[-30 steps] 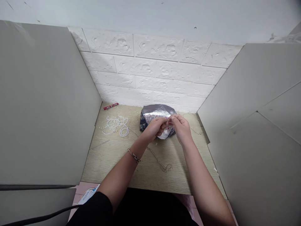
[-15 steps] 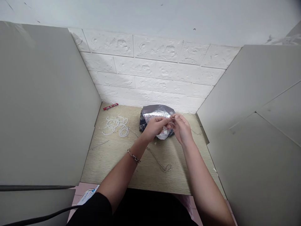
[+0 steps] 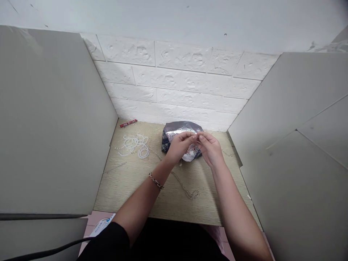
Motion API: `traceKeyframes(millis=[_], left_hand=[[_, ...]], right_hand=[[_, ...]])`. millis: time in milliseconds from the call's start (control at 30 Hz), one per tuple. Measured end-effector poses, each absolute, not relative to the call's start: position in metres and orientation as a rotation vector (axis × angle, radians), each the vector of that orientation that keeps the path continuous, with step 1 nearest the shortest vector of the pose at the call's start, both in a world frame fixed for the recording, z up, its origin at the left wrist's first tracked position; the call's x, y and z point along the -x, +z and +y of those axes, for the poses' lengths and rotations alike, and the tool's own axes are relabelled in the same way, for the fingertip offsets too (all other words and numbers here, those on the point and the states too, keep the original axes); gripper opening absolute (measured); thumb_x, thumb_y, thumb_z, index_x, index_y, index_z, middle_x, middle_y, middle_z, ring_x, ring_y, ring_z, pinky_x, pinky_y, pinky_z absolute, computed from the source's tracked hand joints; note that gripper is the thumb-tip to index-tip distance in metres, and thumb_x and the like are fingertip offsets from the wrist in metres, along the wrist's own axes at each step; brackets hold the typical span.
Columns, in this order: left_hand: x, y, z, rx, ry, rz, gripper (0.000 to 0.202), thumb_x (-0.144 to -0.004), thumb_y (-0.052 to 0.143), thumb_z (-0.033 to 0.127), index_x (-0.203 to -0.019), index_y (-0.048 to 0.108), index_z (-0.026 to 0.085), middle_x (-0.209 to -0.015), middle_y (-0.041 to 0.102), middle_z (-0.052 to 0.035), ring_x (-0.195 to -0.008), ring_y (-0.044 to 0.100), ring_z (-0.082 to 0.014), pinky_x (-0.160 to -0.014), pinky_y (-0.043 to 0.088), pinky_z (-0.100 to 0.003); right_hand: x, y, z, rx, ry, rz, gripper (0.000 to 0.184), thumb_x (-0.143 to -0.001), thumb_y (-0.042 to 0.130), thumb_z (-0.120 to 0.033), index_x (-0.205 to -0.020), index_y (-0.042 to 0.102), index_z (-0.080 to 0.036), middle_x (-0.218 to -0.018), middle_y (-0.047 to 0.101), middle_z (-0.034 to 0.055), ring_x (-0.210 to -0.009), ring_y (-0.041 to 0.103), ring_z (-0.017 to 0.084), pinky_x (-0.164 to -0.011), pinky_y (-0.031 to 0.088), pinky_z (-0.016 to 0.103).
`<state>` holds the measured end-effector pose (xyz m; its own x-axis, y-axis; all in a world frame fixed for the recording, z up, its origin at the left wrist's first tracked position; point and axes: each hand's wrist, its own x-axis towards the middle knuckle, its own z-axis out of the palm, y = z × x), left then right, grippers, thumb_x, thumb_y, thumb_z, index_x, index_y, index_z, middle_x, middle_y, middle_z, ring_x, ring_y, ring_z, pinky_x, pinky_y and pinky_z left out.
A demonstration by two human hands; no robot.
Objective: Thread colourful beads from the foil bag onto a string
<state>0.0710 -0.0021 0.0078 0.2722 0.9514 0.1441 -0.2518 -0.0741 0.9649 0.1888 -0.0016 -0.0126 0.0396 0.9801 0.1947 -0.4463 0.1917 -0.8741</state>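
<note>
My left hand (image 3: 179,146) and my right hand (image 3: 208,146) meet fingertip to fingertip above an open bag (image 3: 183,127) with a silvery lining and a dark blue patterned outside. Both are closed in a pinch. What lies between the fingertips is too small to make out. Small glittering, coloured bits show inside the bag beneath my fingers. Below my left hand hangs a tiny pale bead-like piece (image 3: 181,165). A thin beaded strand (image 3: 185,188) runs under my left wrist and ends in a small coil on the table.
White bead strings (image 3: 136,145) lie looped on the left of the wooden table (image 3: 119,192). A red stick-shaped packet (image 3: 128,123) rests at the back left corner, and a thin needle-like rod (image 3: 115,167) lies nearer. Grey panels (image 3: 288,145) stand on both sides.
My fingertips have drawn closer together, the right fingers curling down and inward over the bag. The things on the table stay where they were.
</note>
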Motion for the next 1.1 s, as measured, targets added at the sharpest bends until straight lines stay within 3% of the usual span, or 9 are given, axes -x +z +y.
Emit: traceKeyframes(millis=[400,1100], left_hand=[[-0.0706,0.0069,-0.0039,-1.308,1.225,0.795,0.022,-0.067,0.055,0.035,-0.070,0.060,0.015,-0.045,0.043,0.0047,-0.043,0.036,-0.0040,-0.043,0.028,-0.017],[-0.0699,0.0060,-0.0047,-1.385,1.253,0.850,0.021,-0.068,0.053,0.032,-0.072,0.063,0.015,-0.057,0.054,0.0016,-0.048,0.039,-0.0049,-0.045,0.030,-0.018]], right_hand=[[-0.1869,-0.0131,-0.0020,0.696,1.298,-0.918,0.013,-0.060,0.065,-0.026,-0.071,0.061,-0.022,-0.073,0.061,-0.0018,-0.073,0.056,0.010,-0.078,0.044,0.032],[-0.1798,-0.0145,-0.0026,0.674,1.392,-0.810,0.018,-0.053,0.069,-0.026,-0.068,0.060,-0.024,-0.071,0.061,-0.0029,-0.072,0.056,0.011,-0.075,0.045,0.031]])
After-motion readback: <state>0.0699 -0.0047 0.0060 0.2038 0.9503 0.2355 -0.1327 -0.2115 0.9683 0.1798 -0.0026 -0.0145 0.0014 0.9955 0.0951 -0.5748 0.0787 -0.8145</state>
